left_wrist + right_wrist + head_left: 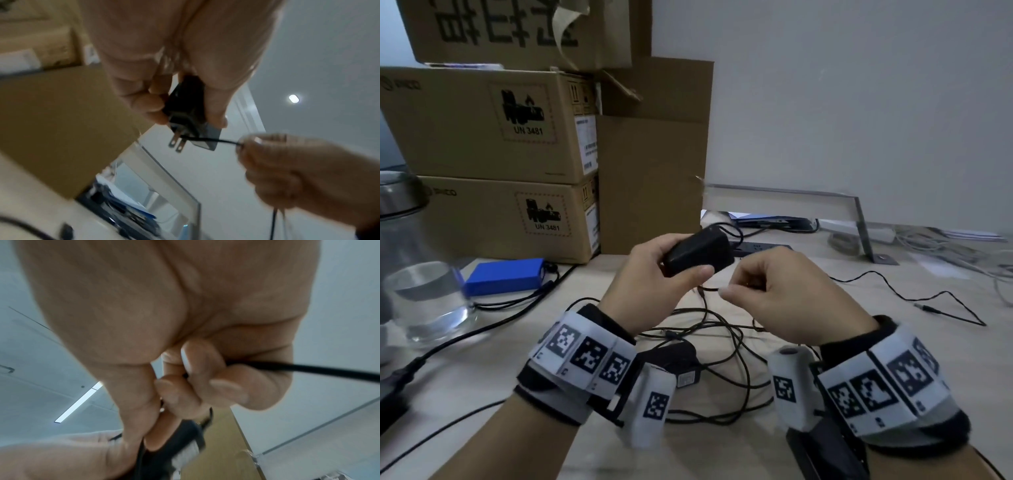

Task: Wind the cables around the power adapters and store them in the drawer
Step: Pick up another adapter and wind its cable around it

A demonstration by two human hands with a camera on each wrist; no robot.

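Observation:
My left hand grips a black power adapter above the middle of the desk. In the left wrist view the adapter shows two metal prongs pointing down. My right hand pinches the adapter's thin black cable close to the adapter body. That cable runs out between the curled fingers in the right wrist view. A tangle of loose black cable lies on the desk below both hands. A second black adapter lies in it, partly hidden by my left wrist. No drawer is in view.
Stacked cardboard boxes stand at the back left. A blue battery pack and a glass of water sit on the left. A black power strip lies behind the hands. A metal bracket and grey cords are at the right.

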